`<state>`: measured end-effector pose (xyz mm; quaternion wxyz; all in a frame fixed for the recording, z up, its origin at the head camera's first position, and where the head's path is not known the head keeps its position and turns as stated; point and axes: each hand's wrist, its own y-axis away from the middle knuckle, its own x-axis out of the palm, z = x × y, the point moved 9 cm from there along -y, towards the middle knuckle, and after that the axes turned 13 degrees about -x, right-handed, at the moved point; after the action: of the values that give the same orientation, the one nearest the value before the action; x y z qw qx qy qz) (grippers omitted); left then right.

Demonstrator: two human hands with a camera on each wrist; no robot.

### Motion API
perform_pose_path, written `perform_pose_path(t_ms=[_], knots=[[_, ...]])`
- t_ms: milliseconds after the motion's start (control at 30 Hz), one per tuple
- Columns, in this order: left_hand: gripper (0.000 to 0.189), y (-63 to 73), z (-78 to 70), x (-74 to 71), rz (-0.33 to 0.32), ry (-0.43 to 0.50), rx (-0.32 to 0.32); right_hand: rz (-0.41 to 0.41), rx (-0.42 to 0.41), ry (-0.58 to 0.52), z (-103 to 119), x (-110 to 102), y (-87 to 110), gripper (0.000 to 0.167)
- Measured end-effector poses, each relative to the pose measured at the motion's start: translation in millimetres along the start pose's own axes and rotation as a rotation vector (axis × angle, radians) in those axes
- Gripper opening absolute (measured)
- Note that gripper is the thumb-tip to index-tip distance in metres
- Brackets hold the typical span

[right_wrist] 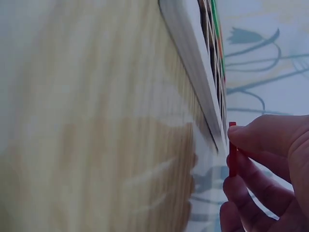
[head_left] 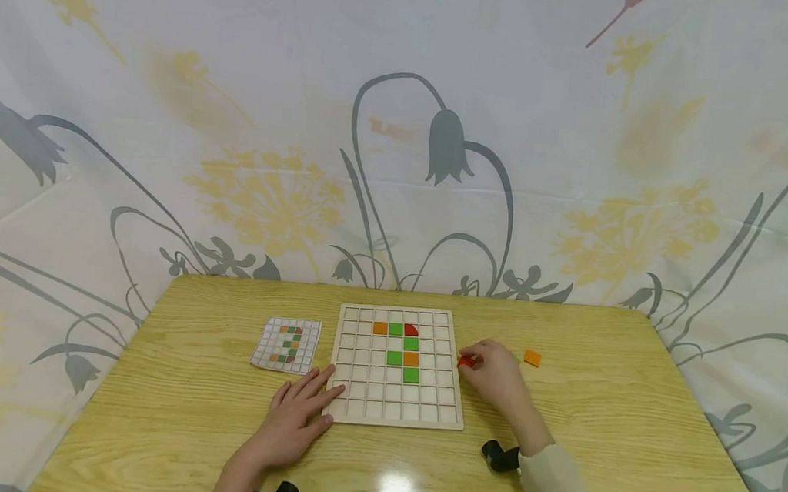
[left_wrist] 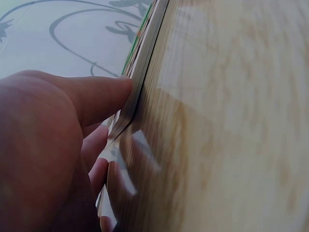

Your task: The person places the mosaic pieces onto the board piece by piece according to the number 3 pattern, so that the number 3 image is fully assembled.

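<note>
A wooden grid board (head_left: 369, 408) lies mid-table, with several green and orange square tiles and a red tile (head_left: 411, 330) with one rounded corner set in its cells. Fingers of my left hand (head_left: 291, 425) lie spread against the board's left edge, and in the left wrist view the thumb (left_wrist: 104, 96) touches its side. Just right of the board, my right hand (head_left: 498, 378) pinches a red tile (right_wrist: 233, 159) between thumb and fingers, seen edge-on in the right wrist view. The fingers partly cover this tile in the head view.
Left of the board lies a paper card (head_left: 264, 352) printed with a coloured grid pattern. An orange tile (head_left: 532, 358) lies on the table (head_left: 603, 417) beyond my right hand, with a bit of green beside the hand. A patterned curtain (head_left: 272, 113) hangs behind the table.
</note>
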<state>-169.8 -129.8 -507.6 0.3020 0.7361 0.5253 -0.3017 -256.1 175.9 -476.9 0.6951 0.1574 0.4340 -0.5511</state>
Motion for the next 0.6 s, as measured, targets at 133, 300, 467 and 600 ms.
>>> perform_pose_path(t_ms=[133, 300, 467, 600], knots=[[0.046, -0.2, 0.5, 0.2, 0.000, -0.002, 0.002, 0.033, -0.024, -0.007, 10.1, 10.1, 1.5, 0.017], [0.046, 0.4, 0.2, -0.2, -0.002, 0.001, 0.004, 0.106, -0.064, -0.020, 24.3, 23.0, 2.4, 0.016], [0.045, 1.0, -0.3, -0.5, 0.001, 0.002, 0.002, 0.155, -0.113, -0.041, 38.4, 30.8, 2.8, 0.016], [0.045, 0.9, -0.4, -0.7, 0.003, 0.003, 0.001, 0.191, -0.169, -0.074, 49.2, 37.9, 2.7, 0.017]])
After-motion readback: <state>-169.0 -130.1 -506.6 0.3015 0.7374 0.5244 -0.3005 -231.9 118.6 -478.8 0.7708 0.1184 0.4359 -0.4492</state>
